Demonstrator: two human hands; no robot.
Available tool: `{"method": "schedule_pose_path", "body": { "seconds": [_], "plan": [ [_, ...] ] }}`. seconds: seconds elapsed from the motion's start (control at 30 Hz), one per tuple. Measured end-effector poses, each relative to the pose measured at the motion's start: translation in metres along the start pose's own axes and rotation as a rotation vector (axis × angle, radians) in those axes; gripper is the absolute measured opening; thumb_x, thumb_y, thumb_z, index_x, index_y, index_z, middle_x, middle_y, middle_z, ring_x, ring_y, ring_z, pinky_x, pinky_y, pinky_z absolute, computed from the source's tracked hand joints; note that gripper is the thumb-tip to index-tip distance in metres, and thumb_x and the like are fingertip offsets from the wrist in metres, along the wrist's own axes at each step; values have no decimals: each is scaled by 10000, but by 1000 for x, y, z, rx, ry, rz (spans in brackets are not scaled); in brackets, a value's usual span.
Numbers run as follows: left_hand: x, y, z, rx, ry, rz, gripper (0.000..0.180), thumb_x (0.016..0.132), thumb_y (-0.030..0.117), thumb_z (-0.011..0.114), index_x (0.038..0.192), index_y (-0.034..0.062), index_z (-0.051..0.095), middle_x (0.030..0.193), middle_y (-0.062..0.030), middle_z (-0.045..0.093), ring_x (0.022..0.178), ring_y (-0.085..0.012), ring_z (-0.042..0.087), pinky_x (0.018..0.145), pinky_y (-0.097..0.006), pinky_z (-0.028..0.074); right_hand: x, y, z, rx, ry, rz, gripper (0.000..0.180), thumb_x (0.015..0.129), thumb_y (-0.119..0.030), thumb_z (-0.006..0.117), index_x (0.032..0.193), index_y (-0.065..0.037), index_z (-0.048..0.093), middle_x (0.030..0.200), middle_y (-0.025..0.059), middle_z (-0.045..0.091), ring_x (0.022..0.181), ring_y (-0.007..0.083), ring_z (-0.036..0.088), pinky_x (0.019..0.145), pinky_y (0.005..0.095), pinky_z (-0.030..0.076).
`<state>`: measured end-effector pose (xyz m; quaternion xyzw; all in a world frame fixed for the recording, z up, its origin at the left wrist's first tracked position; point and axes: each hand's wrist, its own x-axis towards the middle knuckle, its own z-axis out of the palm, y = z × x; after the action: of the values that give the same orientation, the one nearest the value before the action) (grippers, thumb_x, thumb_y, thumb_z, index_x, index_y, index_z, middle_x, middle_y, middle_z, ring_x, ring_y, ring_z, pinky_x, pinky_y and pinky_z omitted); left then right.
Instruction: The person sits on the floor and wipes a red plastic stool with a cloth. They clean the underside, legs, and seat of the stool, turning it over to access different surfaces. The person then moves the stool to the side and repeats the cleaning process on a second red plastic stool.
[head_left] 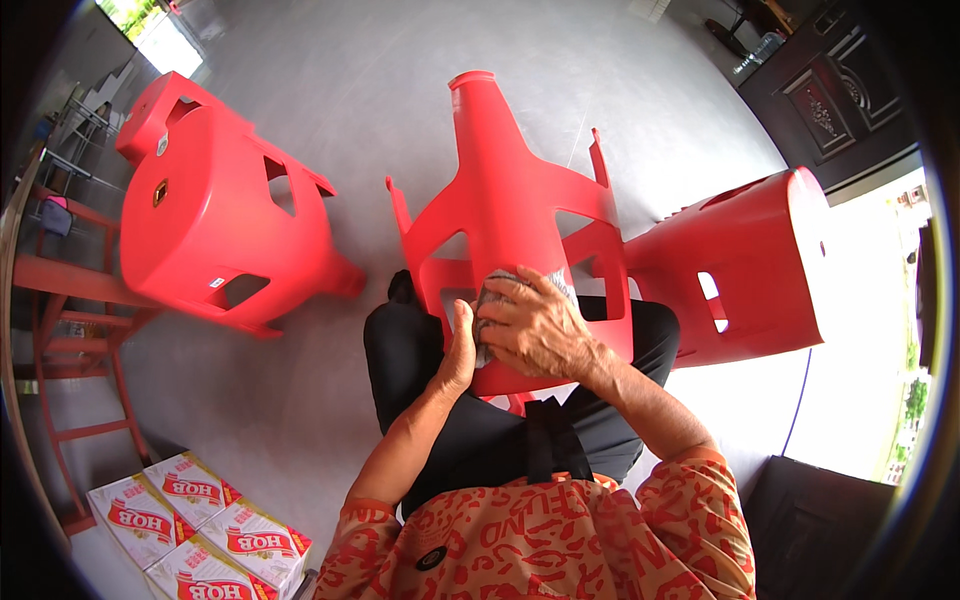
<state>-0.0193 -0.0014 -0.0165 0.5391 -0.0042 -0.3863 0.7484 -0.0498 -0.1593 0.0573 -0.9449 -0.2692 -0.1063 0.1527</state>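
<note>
Across the glossy grey floor (345,110) sit several red plastic stools around a seated person in dark trousers (405,350). The middle stool (505,200) lies tipped over at the person's lap, its legs pointing away and its side facing up. Another red stool (235,225) stands to the left, with one more (148,112) partly behind it, and a tipped one (755,275) lies to the right, just beside the middle stool. Four white, red and yellow cartons (150,545) are grouped at lower left. The right hand (540,325) is clamped on a greyish cloth (486,352), fingers bent over it against the middle stool. The left hand (458,350) is just beside the cloth, thumb raised; its grip cannot be told.
</note>
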Motion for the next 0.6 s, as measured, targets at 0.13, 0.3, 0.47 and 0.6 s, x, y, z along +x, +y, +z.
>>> {"method": "schedule_pose_path", "body": {
  "seconds": [0.13,0.3,0.47,0.6],
  "plan": [
    [6,-4,-9,-18,-62,76,849,966,648,192,1473,-32,189,1492,-131,282,1386,-206,269,1129,-310,243,20,18,5,72,5,20,97,726,-223,662,785,-155,696,1029,-13,646,1190,220,524,1049,458,358],
    [6,-4,-2,26,-53,203,679,1016,524,239,1381,-42,327,1376,-115,420,1278,-174,385,1071,-297,305,47,49,14,-12,108,80,133,727,-215,665,843,-161,700,1057,-14,642,1202,222,516,1012,446,385],
    [4,6,0,74,-69,131,474,1010,403,428,1231,-16,437,1187,-93,543,1100,-126,492,963,-275,390,73,79,17,-44,176,284,195,774,-192,649,959,-171,709,1162,-2,624,1236,239,492,973,443,407],
    [-3,13,12,264,36,171,457,970,397,532,1156,-14,459,1145,-139,589,1034,-177,568,896,-316,452,80,103,27,-13,310,505,329,805,-207,626,1129,-179,678,1296,32,570,1256,287,477,993,453,410]
  ]
}}
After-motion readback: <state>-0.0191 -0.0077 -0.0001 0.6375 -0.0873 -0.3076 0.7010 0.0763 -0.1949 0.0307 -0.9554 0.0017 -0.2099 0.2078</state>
